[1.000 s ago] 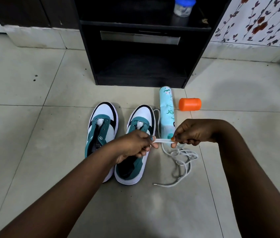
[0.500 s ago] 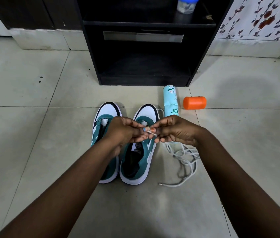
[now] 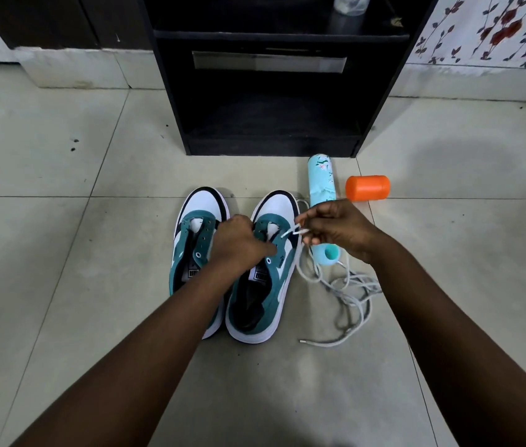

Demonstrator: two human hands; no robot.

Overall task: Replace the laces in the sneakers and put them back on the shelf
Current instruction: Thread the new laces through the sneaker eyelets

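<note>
Two teal, white and black sneakers stand side by side on the tiled floor, toes toward the shelf: the left sneaker point(image 3: 194, 233) and the right sneaker point(image 3: 268, 285). Neither has a lace threaded. My left hand point(image 3: 239, 243) grips the left eyelet flap of the right sneaker. My right hand point(image 3: 336, 230) pinches the tip of a white lace point(image 3: 345, 295) just above the right sneaker's front eyelets. The rest of the lace lies in a loose tangle on the floor to the right.
A black shelf unit point(image 3: 271, 91) stands right ahead with an open lower bay. A light blue spray can point(image 3: 321, 182) lies beside the right sneaker, and an orange cap point(image 3: 367, 188) lies next to it. A clear jar point(image 3: 350, 3) sits on the upper shelf.
Both hands have come forward from beside the shoe to over its front eyelets. My left hand has let go of the lace and taken the eyelet flap; my right hand keeps the lace tip.
</note>
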